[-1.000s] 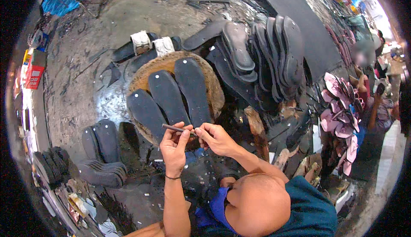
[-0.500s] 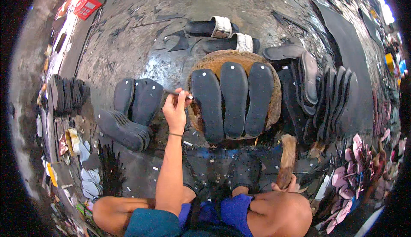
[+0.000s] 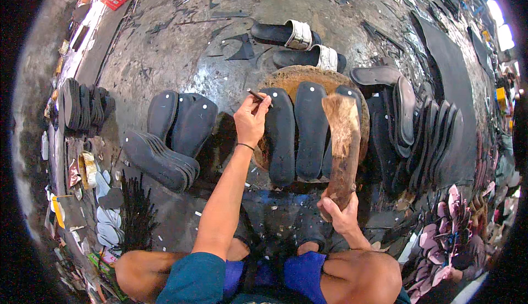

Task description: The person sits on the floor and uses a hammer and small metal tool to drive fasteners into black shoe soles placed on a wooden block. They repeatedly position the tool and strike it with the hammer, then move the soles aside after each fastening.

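Three black shoe soles lie side by side on a round wooden block: the left sole [image 3: 281, 144], the middle sole [image 3: 309, 133] and the right sole [image 3: 347, 90]. Each has a white dot near its far end. The block [image 3: 291, 77] shows around them. My left hand [image 3: 251, 122] pinches a short dark rod, which looks like a punch [image 3: 255, 94], beside the left sole's far end. My right hand [image 3: 344, 217] grips a rough wooden club [image 3: 343, 144] by its narrow end. The club is raised and hides much of the right sole.
Stacked black soles [image 3: 159, 164] lie left of the block, with a smaller pile [image 3: 82, 106] further left. More soles [image 3: 440, 144] lean together on the right. Two white-strapped sandals [image 3: 300, 34] rest beyond the block. Pinkish sole pieces [image 3: 440, 232] crowd the lower right.
My right hand has lifted the club from beside my knee to over the block's right side. My left hand has moved slightly right and up with the punch, closer to the left sole's dot.
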A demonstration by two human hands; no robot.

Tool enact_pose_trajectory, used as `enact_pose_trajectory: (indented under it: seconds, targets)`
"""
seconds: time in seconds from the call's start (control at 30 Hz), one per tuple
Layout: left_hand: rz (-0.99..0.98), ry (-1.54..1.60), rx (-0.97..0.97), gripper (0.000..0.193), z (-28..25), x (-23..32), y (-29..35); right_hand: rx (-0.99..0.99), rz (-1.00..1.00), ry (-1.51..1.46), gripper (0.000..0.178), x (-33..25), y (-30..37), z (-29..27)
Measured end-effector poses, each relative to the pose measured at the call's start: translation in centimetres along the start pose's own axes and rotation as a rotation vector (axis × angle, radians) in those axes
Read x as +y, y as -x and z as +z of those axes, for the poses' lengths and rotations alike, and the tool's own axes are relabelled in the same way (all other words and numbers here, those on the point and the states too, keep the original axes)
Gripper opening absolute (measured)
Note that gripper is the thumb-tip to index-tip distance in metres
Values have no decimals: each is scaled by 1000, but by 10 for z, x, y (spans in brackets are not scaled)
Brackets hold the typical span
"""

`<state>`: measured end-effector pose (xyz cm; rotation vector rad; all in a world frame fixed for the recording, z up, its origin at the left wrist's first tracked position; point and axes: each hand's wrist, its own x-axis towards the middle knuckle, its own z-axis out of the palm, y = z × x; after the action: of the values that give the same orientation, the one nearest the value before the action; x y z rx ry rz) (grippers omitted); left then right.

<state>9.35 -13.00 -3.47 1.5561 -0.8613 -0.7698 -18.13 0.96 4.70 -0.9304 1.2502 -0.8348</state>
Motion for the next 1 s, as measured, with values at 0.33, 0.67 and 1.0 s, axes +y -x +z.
enact_pose_trajectory:
  seconds: [0.33, 0.67, 1.0]
  targets:
    - [364, -426, -11, 22, -5, -9, 7, -105, -1157, -524, 58, -181, -35, 63]
    - [380, -714, -206, 23, -19, -12, -9, -280, 219, -167, 31, 22, -96, 81]
    - [-191, 222, -288, 27, 11, 30, 108, -58, 174, -335, 43, 11, -91, 55]
